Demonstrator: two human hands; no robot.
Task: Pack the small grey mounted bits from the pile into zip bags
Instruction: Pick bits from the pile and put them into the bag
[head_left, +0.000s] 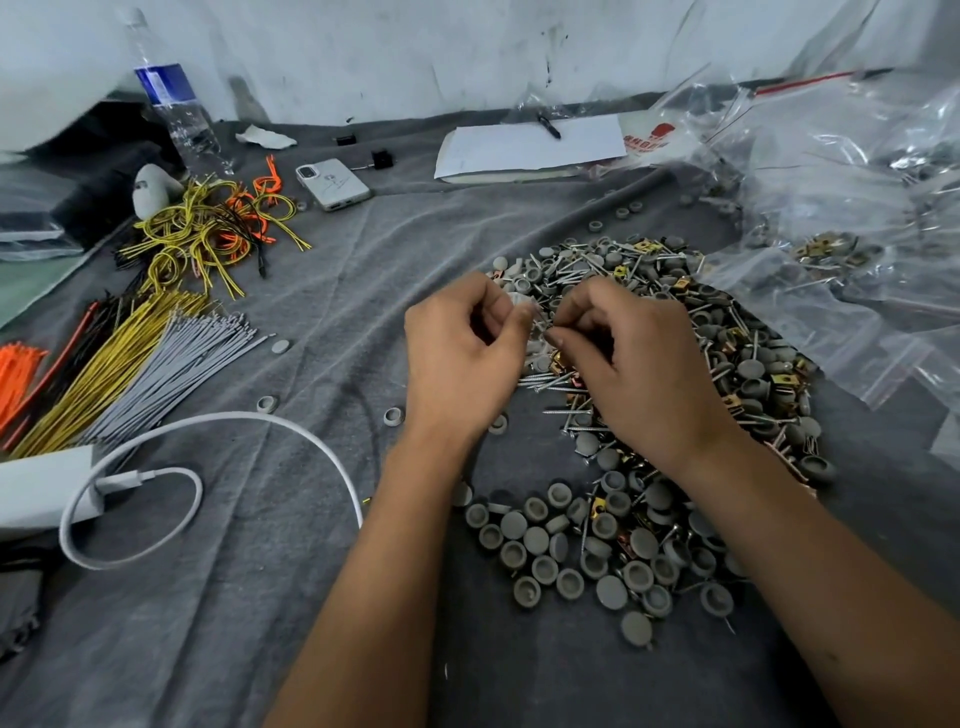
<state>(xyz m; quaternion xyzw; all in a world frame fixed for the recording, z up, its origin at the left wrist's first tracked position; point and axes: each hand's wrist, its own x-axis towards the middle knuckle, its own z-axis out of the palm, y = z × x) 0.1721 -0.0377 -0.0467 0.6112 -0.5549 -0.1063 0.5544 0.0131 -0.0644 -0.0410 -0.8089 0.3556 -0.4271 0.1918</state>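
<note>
Head view: left hand (462, 353) and right hand (634, 358) both pinch a small clear bag (535, 332) above the pile (675, 395).

Grey bits (649, 395) heaped beside zip bags (841, 218)

Matt grey rubbery caps (613, 592) and shiny metal screws (550, 382) lie on a rough grey cloth (260, 597); glossy clear plastic bags (841, 208) crinkle beside smooth white paper (530, 145).

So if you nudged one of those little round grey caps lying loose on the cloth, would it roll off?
Probably not. The loose grey cap lies flat, so it would likely slide; the wrinkled cloth should drag on it. It looks light and hollow, like the cupped ones.
</note>
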